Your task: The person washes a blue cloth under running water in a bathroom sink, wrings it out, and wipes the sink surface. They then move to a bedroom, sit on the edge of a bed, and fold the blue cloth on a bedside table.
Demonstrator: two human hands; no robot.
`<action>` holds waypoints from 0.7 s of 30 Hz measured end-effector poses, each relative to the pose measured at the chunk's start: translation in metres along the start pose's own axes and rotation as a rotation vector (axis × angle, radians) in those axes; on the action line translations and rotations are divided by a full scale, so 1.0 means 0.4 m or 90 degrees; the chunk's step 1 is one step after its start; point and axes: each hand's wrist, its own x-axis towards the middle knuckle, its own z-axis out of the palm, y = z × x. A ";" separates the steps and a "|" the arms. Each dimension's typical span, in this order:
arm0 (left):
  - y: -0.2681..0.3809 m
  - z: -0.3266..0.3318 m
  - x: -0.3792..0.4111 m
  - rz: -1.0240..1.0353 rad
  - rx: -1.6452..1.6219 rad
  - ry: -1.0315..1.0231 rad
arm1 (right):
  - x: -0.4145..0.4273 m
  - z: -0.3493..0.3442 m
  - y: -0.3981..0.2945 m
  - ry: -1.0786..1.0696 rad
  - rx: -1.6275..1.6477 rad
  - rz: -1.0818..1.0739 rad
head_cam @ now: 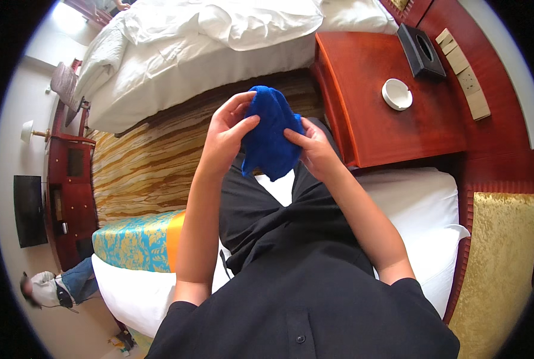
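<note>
A blue cloth (pixel 271 134), folded or bunched, is held up in front of me above my lap. My left hand (pixel 231 128) grips its left edge, with the thumb on the near face and the fingers behind. On the other side, my right hand (pixel 314 146) pinches the right edge between thumb and fingers. The cloth's lower corners hang free over my black trousers (pixel 253 215). Some of my fingers are hidden behind the fabric.
I sit on a white bed (pixel 410 197). To the right stands a red wooden nightstand (pixel 365 130) bearing a white ashtray (pixel 397 94) and a black tissue box (pixel 421 51). Another bed (pixel 195 67) lies across the striped carpet (pixel 141 166). A person (pixel 56 287) stands at far left.
</note>
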 end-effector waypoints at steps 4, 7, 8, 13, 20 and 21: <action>0.046 -0.017 0.009 -0.029 0.085 0.083 | 0.001 -0.016 -0.059 0.077 -0.038 -0.088; 0.044 -0.020 0.050 -0.049 -0.011 0.093 | 0.058 -0.030 -0.103 0.095 -0.078 -0.171; 0.034 -0.027 0.069 -0.044 -0.036 0.092 | 0.074 -0.038 -0.121 0.099 -0.095 -0.195; -0.083 -0.085 0.117 -0.024 -0.207 0.190 | 0.133 -0.112 -0.174 0.059 -0.089 -0.197; -0.084 -0.110 0.135 0.196 -0.131 0.206 | 0.159 -0.113 -0.272 -0.026 -0.116 -0.167; -0.053 -0.094 0.120 0.207 -0.156 0.206 | 0.158 -0.112 -0.267 -0.028 -0.050 -0.155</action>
